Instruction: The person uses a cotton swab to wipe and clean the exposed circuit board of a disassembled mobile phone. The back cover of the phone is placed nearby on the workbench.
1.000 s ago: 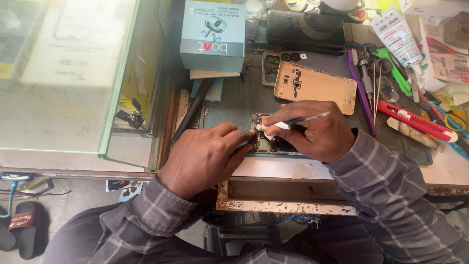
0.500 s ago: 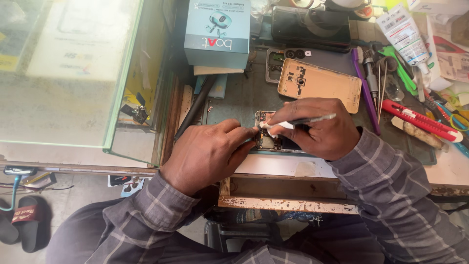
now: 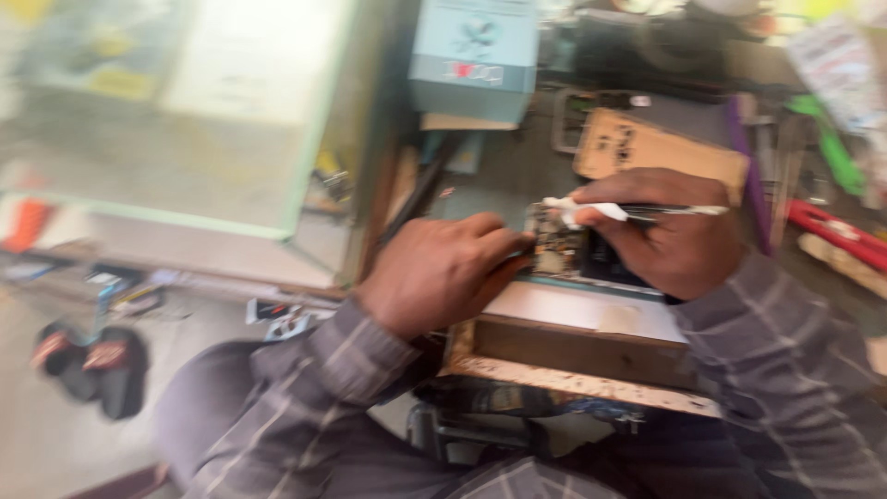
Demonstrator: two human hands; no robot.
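Note:
An opened phone (image 3: 565,248) with bare circuitry lies on the workbench between my hands. My left hand (image 3: 443,273) grips its left edge with the fingertips. In my right hand (image 3: 679,231) is a thin white-tipped tool (image 3: 628,212), its tip touching the top of the phone. A tan phone back cover (image 3: 647,148) lies just behind my right hand. The picture is blurred by motion.
A teal box (image 3: 476,55) stands at the back. Red (image 3: 836,231), green (image 3: 832,148) and purple (image 3: 739,125) tools lie at the right. A glass counter top (image 3: 185,120) fills the left. Dark sandals (image 3: 88,365) sit on the floor. A wooden drawer edge (image 3: 573,374) juts out toward me.
The view has shifted and blurred as my head moved. Both hands stay on the opened phone, with the tool still at its top.

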